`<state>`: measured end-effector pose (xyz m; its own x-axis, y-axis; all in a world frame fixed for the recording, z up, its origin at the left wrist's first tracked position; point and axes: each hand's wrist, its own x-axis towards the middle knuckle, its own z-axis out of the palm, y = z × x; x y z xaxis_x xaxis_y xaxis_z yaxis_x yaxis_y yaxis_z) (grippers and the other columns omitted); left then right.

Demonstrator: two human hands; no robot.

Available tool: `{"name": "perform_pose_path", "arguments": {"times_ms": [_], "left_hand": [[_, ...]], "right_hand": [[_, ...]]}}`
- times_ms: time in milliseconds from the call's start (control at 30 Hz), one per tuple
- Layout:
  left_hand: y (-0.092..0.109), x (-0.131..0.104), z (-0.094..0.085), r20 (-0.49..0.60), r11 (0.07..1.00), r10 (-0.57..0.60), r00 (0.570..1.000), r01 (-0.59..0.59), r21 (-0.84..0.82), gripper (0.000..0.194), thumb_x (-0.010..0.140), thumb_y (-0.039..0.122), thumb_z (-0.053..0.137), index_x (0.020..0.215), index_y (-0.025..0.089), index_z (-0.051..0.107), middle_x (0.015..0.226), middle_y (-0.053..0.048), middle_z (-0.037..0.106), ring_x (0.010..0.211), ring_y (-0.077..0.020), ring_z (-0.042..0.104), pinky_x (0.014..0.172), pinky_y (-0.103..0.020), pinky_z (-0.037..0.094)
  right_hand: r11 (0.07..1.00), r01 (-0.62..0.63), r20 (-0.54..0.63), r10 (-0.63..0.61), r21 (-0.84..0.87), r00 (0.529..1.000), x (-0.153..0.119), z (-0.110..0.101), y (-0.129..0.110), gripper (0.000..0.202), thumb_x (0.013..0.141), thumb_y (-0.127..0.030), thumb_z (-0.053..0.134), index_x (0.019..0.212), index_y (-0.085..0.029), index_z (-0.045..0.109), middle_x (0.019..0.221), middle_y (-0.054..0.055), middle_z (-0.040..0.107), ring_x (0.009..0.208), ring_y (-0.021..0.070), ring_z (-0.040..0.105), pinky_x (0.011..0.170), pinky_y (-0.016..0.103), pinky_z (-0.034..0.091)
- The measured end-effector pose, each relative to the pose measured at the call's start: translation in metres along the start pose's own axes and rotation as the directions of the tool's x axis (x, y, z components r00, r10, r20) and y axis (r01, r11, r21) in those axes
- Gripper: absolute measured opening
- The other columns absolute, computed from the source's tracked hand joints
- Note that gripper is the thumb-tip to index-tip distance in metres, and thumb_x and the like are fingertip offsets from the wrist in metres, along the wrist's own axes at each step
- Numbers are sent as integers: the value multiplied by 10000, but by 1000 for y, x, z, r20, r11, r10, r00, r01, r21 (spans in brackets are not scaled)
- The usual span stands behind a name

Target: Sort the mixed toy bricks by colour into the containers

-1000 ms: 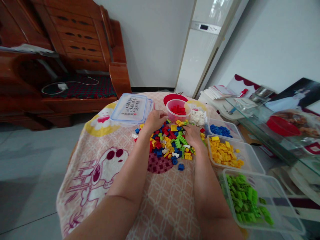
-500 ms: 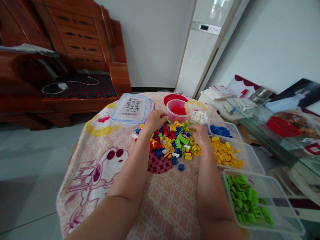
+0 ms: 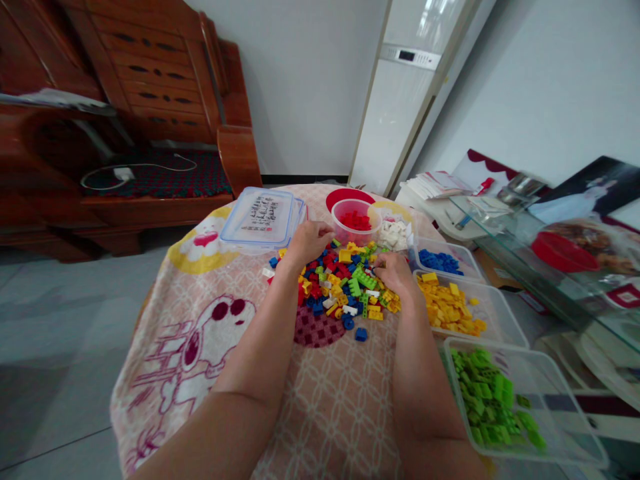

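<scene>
A mixed pile of toy building bricks (image 3: 345, 283) in red, yellow, green, blue and white lies on the cloth-covered table. My left hand (image 3: 311, 241) hovers over the pile's back left edge, fingers curled together; what they hold, if anything, is hidden. At the right side of the heap, my right hand (image 3: 395, 272) reaches in with its fingertips pinched among the bricks, and I cannot make out a piece between them. Just behind the pile stands a clear pinkish bowl (image 3: 374, 231) with red bricks (image 3: 355, 221). White bricks (image 3: 393, 235) sit to its right.
Along the right edge, clear boxes hold blue bricks (image 3: 440, 261), yellow bricks (image 3: 447, 307) and green bricks (image 3: 483, 393). Blue-rimmed lids (image 3: 257, 217) lie at the back left, a red lid or dish (image 3: 345, 195) behind the bowl. A glass-topped stand (image 3: 530, 253) is beyond the boxes.
My right hand has moved slightly left, its fingertips drawing closer together at the pile's right side. My left hand stays nearly where it was. The view has shifted slightly.
</scene>
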<state>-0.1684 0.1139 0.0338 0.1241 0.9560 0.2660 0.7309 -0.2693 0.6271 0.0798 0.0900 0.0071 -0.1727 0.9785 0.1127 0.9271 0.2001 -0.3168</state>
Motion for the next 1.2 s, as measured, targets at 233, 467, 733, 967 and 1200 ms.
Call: {"name": "perform_pose_path", "arguments": {"times_ms": [233, 467, 733, 967, 1200], "left_hand": [[0, 0, 1, -1, 1000, 12, 1000, -12, 0, 327, 856, 278, 546, 1000, 161, 816, 949, -70, 801, 871, -218, 707, 816, -279, 516], [-2, 1, 3, -2, 1000, 5, 1000, -5, 11, 319, 865, 287, 555, 1012, 182, 817, 972, -66, 803, 884, -221, 710, 828, -281, 519], [1, 0, 0, 3, 1000, 10, 1000, -10, 22, 322, 868, 285, 548, 997, 166, 819, 948, -69, 801, 869, -218, 705, 810, -277, 514], [-1, 0, 1, 11, 1000, 18, 1000, -18, 24, 338, 874, 294, 541, 1020, 157, 814, 948, -69, 802, 866, -214, 703, 808, -278, 512], [3, 0, -1, 17, 999, -5, 1000, 4, 33, 332, 873, 279, 551, 1043, 163, 811, 1003, -66, 801, 891, -211, 705, 832, -277, 517]], "right_hand": [[998, 61, 64, -60, -17, 996, 0, 1, 0, 200, 819, -86, 604, 817, -160, 790, 971, 105, 768, 990, 223, 675, 937, 296, 465], [988, -152, -166, 155, 29, 974, -2, -8, 3, 218, 846, -171, 568, 912, -148, 774, 996, 138, 768, 985, 266, 684, 934, 345, 481], [881, -311, -531, 465, 356, 709, 0, -13, 36, 306, 815, -177, 506, 1003, -134, 744, 842, 119, 760, 839, 263, 716, 838, 358, 529], [904, -320, -668, 426, 284, 610, -5, -25, 33, 337, 790, -177, 518, 1033, -117, 743, 993, 171, 759, 900, 285, 694, 902, 406, 508], [957, -253, -391, 290, 143, 874, -1, -13, -2, 270, 869, -257, 547, 928, -170, 796, 858, 94, 779, 835, 233, 698, 792, 302, 495]]}}
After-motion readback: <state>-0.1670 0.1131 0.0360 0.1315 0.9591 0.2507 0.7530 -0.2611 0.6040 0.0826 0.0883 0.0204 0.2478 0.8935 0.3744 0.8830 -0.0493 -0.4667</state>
